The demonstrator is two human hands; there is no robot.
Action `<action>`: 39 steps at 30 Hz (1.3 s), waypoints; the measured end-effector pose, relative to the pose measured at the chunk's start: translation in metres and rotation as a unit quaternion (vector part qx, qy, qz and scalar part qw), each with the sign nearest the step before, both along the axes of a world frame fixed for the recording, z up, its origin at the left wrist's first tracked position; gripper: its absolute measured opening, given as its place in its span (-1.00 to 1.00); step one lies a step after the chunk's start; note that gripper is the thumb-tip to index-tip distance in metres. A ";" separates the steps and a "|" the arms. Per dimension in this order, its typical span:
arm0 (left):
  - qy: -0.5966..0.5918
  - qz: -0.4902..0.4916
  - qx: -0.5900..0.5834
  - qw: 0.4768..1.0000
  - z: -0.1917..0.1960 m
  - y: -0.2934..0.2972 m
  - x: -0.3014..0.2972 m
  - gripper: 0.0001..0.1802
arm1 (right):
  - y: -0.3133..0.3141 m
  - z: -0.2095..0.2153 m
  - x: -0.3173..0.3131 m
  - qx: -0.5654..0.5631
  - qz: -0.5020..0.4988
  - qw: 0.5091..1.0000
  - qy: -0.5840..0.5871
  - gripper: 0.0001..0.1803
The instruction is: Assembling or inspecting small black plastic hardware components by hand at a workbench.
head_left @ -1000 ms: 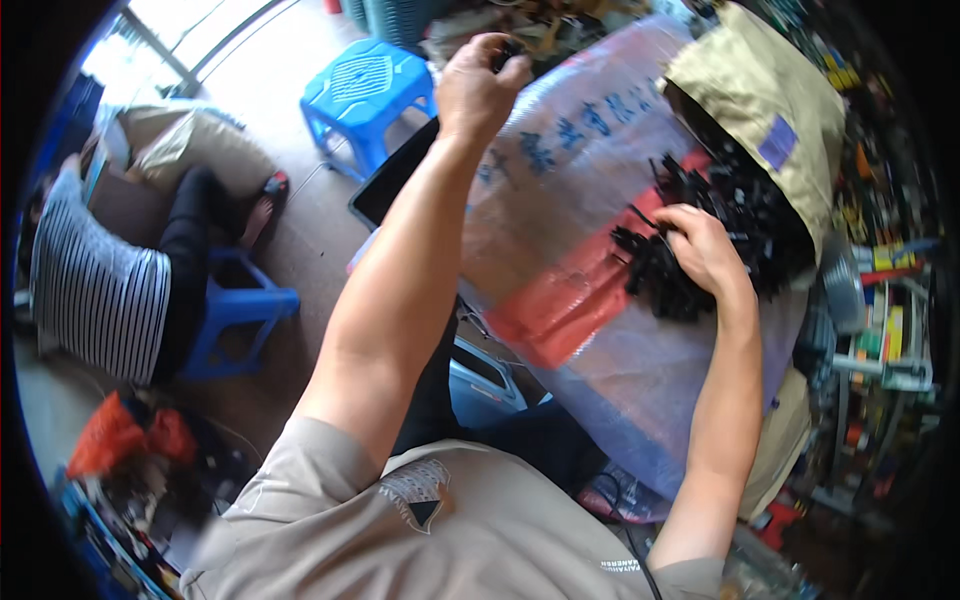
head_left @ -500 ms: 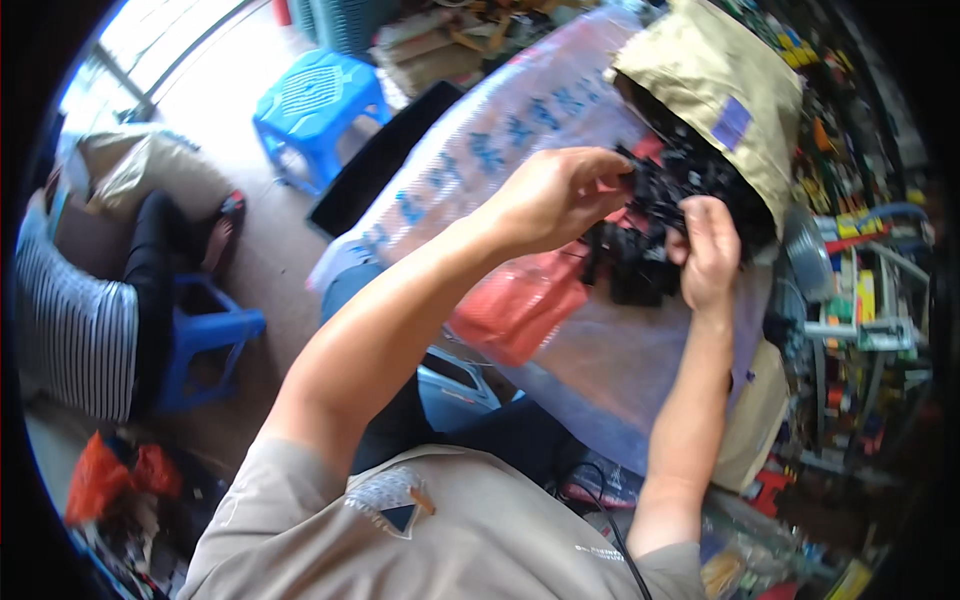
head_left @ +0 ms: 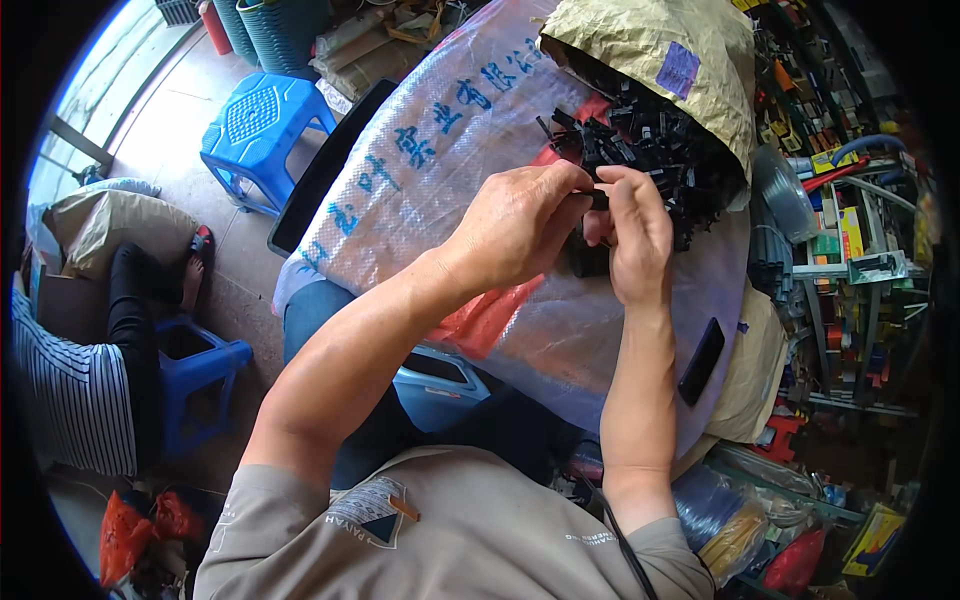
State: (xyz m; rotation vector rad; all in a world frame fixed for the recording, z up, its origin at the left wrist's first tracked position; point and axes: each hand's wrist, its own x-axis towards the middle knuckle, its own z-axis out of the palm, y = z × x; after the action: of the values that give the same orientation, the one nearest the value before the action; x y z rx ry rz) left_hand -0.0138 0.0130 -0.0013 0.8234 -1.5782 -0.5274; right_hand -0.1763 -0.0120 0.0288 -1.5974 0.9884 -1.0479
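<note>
Black plastic parts (head_left: pixel 650 150) mostly remain heaped at the woven sack's (head_left: pixel 450 170) far edge; left hand (head_left: pixel 515 225) and right hand (head_left: pixel 630 235) pinch one piece together.

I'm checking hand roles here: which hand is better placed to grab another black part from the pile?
Probably the right hand: it lies next to the pile of black parts; the left hand is farther.

A translucent woven plastic sack (head_left: pixel 440 190) carries blue characters and a red-orange patch. Glossy black plastic clips (head_left: pixel 660 150) spill from a crumpled tan paper bag (head_left: pixel 650 45) with a purple label. Bright blue perforated plastic stool (head_left: pixel 262 125); a seated person's black-and-white striped top (head_left: pixel 70 400); the wearer's beige shirt (head_left: pixel 450 540).
</note>
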 end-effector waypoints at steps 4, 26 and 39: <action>0.019 -0.020 0.069 0.997 0.002 0.005 -0.001 -0.89 | 0.005 -0.014 -0.008 -0.029 0.035 0.998 -0.041 -0.81; 0.272 -0.204 0.388 0.857 0.018 0.016 0.010 -0.78 | 0.018 -0.011 -0.017 0.062 0.052 0.996 -0.035 -0.84; -0.061 -0.174 0.200 0.962 0.000 0.026 0.007 -0.71 | 0.050 -0.006 -0.030 0.130 0.071 0.988 0.049 -0.93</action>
State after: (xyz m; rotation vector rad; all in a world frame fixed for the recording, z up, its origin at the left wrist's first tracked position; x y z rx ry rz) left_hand -0.0067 0.0389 -0.0010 0.8931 -1.7699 -1.0946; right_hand -0.2058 0.0383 0.0226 -1.4908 1.0155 -0.7166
